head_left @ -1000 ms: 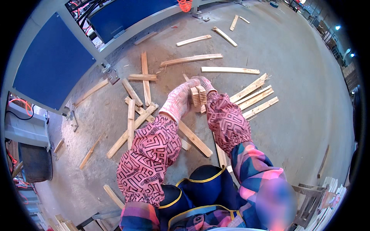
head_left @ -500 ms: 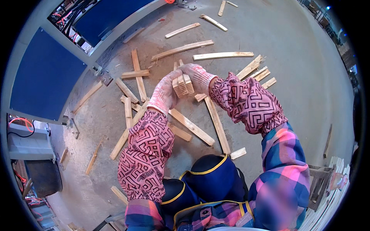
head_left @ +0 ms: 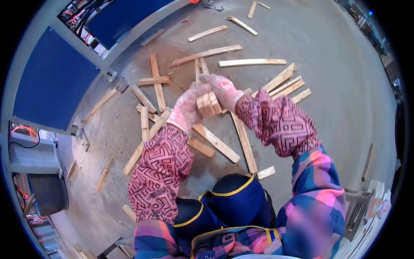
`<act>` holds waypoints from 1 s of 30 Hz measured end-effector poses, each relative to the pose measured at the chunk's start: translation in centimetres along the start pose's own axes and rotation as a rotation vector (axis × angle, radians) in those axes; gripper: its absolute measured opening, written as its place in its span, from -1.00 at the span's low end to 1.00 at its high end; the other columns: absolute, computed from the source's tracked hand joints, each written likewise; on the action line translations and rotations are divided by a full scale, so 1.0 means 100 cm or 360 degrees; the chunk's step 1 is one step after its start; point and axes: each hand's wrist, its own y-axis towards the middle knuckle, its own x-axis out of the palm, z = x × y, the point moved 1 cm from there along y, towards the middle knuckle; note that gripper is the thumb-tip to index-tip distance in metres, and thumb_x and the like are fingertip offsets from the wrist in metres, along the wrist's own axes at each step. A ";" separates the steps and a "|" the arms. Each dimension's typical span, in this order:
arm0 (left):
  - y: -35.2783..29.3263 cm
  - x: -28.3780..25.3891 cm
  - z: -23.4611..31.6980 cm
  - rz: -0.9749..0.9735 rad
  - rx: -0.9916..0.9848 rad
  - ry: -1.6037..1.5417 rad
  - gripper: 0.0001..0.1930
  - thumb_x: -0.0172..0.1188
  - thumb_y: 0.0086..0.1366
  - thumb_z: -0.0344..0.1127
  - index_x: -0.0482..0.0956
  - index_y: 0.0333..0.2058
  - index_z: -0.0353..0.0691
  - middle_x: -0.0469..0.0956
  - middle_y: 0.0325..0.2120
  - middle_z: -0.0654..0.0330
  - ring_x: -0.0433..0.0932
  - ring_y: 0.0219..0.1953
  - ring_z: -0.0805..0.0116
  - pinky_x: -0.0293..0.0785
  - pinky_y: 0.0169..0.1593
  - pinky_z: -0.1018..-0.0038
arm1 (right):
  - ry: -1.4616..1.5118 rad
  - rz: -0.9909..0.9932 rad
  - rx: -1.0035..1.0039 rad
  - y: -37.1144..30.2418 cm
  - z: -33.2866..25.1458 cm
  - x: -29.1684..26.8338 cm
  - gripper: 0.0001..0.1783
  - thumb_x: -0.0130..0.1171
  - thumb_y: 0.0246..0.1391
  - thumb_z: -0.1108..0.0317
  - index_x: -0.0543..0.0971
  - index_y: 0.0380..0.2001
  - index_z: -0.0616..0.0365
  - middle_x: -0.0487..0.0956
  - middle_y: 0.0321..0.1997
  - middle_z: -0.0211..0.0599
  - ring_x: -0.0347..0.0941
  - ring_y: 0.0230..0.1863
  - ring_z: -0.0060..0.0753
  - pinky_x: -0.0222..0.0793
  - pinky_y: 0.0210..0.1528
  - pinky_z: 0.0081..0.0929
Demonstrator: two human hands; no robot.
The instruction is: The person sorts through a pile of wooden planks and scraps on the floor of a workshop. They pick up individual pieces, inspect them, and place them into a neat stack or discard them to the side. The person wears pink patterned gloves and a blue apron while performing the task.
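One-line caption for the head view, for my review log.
Left hand and right hand, both gloved, grip a bundle of short wooden slats above scattered slats on a concrete floor.

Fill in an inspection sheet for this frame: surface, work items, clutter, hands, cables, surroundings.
Surface: grey concrete floor, dusty, with wood chips.
Work items: a bundle of short wooden slats, held upright between both hands.
Clutter: loose wooden slats scattered over the floor at all angles; one long slat lies below the hands.
Hands: left hand and right hand, both in pale knit gloves, each with a closed grip on the bundle from its own side.
Cables: an orange cable on the grey machine at the left edge.
Surroundings: blue panels in a grey frame on the left; stacked boards at lower right.
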 end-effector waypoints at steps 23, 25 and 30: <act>-0.047 -0.112 -0.008 0.1007 0.0301 0.0957 -0.39 0.22 0.23 0.08 0.40 0.05 -0.31 0.52 -0.20 0.08 0.52 -0.18 0.23 0.50 -0.13 0.31 | 0.0245 0.0152 0.0787 -0.084 -0.043 0.119 -0.25 0.42 -0.13 0.27 0.36 0.14 0.20 0.59 -0.08 -0.24 0.50 -0.13 -0.44 0.45 -0.07 -0.41; -0.052 -0.105 0.000 0.0977 0.0501 0.0695 -0.40 0.24 0.23 0.09 0.40 0.05 -0.27 0.52 -0.21 0.11 0.52 -0.23 0.25 0.51 -0.15 0.30 | 0.0171 0.0073 0.0778 -0.096 -0.028 0.119 -0.07 0.39 -0.15 0.06 0.24 0.25 0.20 0.57 -0.06 -0.08 0.51 -0.07 -0.20 0.43 -0.03 -0.32; -0.067 -0.152 0.021 0.0727 0.1053 0.1092 -0.44 0.07 0.37 -0.05 0.21 0.22 -0.22 0.51 -0.04 0.03 0.54 -0.08 0.32 0.54 -0.02 0.40 | -0.0399 -0.0297 0.0566 -0.116 -0.059 0.148 0.11 0.27 -0.08 -0.10 -0.02 0.37 0.26 0.35 0.21 0.28 0.33 0.20 0.22 0.31 0.17 -0.14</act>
